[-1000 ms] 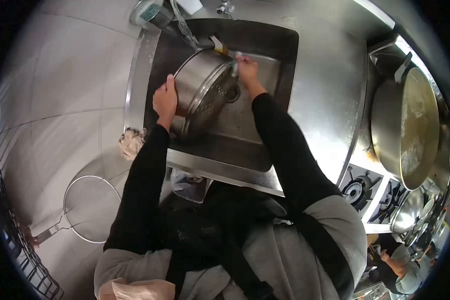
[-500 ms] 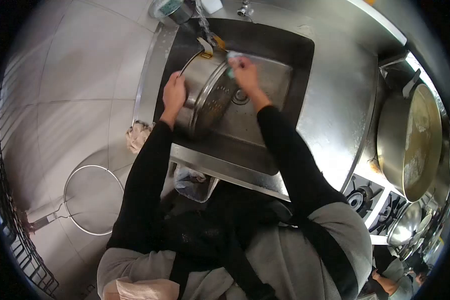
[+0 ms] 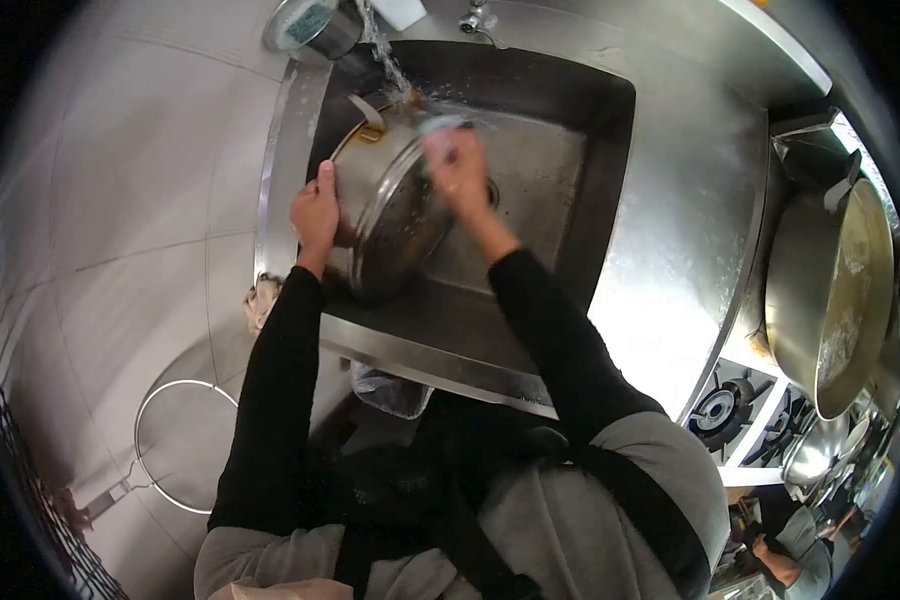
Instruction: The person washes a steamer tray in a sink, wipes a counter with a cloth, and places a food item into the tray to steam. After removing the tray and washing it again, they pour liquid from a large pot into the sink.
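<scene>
A stainless steel pot [image 3: 372,190] is tilted on its side in the left part of the sink [image 3: 610,200], with a strap-like handle at its far end. My left hand [image 3: 316,217] grips the pot's left edge, its thumb pointing up along the side. My right hand [image 3: 457,175] is closed on a pale sponge [image 3: 443,124] against the pot's right rim. Motion blurs the hand and sponge. Running water [image 3: 385,55] falls by the pot's far end and splashes there.
A metal container [image 3: 332,32] with a green scrubber stands at the sink's far left corner, near a tap [image 3: 473,20]. A crumpled cloth [image 3: 261,300] hangs on the left edge. A round strainer [image 3: 142,440] is at lower left. Right are a large pan [image 3: 805,290], stove burners [image 3: 718,410] and another person [image 3: 795,560].
The pot and both hands appear further left and lower in view, and the view has shifted. My right hand has moved along the pot's rim with the sponge. Water now splashes more visibly.
</scene>
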The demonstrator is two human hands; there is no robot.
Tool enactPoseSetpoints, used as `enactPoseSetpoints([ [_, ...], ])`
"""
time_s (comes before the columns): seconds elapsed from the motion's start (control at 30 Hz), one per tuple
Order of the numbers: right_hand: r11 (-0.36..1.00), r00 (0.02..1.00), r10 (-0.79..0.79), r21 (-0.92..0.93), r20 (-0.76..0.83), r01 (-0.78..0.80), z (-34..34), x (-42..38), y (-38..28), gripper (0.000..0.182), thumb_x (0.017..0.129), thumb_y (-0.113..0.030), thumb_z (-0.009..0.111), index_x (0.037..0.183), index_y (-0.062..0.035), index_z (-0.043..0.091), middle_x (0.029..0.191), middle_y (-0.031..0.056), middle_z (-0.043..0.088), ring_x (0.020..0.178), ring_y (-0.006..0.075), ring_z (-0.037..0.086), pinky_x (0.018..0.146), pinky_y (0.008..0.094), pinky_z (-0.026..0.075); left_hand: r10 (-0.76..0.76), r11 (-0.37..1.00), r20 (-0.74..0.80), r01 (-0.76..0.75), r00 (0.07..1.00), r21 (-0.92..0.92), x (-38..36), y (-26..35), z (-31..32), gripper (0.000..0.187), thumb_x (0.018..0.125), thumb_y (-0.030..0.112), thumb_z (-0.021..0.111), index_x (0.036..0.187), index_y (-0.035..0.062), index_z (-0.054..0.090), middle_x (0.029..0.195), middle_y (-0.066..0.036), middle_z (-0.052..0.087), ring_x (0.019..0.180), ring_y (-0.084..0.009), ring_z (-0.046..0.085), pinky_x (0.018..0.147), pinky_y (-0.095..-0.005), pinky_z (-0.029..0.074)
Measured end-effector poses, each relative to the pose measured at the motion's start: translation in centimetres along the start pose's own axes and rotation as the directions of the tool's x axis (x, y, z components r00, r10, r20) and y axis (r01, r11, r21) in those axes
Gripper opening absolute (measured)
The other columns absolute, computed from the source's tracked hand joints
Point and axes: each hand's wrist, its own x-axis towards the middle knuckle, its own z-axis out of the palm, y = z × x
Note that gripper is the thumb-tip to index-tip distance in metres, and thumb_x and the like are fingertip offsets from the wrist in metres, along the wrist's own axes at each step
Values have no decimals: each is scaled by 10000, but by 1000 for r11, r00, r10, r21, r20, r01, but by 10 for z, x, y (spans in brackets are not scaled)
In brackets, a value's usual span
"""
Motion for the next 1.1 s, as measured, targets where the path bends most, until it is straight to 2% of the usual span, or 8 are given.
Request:
enactPoseSetpoints([
  [0.13, 985, 976, -170, 52, 135, 165, 5, 11, -34, 127, 863, -190, 702, 902, -69, 690, 926, 138, 644, 884, 319, 630, 799, 445, 492, -64, 972, 140, 94, 988, -214, 19, 11, -18, 658, 956, 585, 537, 859, -39, 724, 772, -145, 692, 773, -230, 632, 763, -395, 478],
  [0.2, 875, 932, 343, 322, 113, -361, 14, 38, 57, 202, 906, -217, 648, 977, -30, 679, 955, 140, 657, 916, 278, 641, 820, 444, 489, -52, 962, 130, 85, 990, -260, 29, 1, -13, 650, 965, 564, 541, 844, -48, 721, 773, -120, 685, 775, -201, 603, 761, -387, 470],
  [0.27, 292, 381, 864, 290, 329, -911, 0, 23, 134, 305, 995, -265, 524, 1094, -4, 647, 1004, 134, 650, 936, 242, 627, 823, 421, 485, -49, 950, 125, 85, 991, -300, 34, -9, -5, 642, 974, 544, 544, 829, -57, 718, 774, -94, 678, 778, -171, 575, 760, -379, 462],
  [0.4, -60, 141, 793, 307, 593, -950, 19, -151, 157, 656, 1034, -553, 328, 1478, -73, 282, 1446, 114, 372, 1235, 307, 459, 1031, 510, 404, -88, 892, 101, 124, 991, -435, 36, -4, -1, 637, 982, 534, 534, 855, -65, 710, 809, -117, 677, 788, -188, 555, 771, -370, 455],
  [0.57, 964, 974, 195, -161, -113, -211, 94, -201, -8, 301, 974, -195, 542, 1188, 17, 535, 1043, 203, 561, 979, 363, 551, 852, 496, 445, -167, 947, 169, 206, 971, -247, 42, -16, -8, 678, 973, 561, 527, 1096, -89, 680, 988, -199, 697, 946, -249, 622, 902, -364, 458],
  [0.83, 786, 769, 606, 2, -201, -619, 57, -32, 63, 381, 959, -296, 602, 1196, 1, 569, 1258, 283, 490, 1152, 420, 491, 985, 457, 391, -120, 969, 105, 139, 987, -204, 35, -13, -7, 675, 957, 601, 506, 947, -36, 730, 833, -244, 693, 838, -317, 667, 803, -421, 487],
  [0.93, 979, 983, 165, -105, -78, -172, 46, -59, -18, 430, 944, -258, 633, 1310, -42, 564, 1221, 250, 516, 1134, 392, 510, 1009, 444, 397, -59, 990, -28, 55, 998, -126, 16, -7, -1, 650, 961, 593, 493, 839, 0, 730, 751, -226, 675, 775, -361, 657, 750, -456, 482],
  [1.1, 933, 857, 71, -337, 511, 124, -5, 90, -7, 405, 916, -368, 543, 1197, -107, 673, 1091, 227, 636, 1058, 405, 582, 930, 505, 466, -19, 979, -58, 7, 998, -204, -3, -9, 11, 574, 980, 547, 458, 974, 26, 699, 877, -237, 681, 833, -427, 649, 755, -501, 471],
])
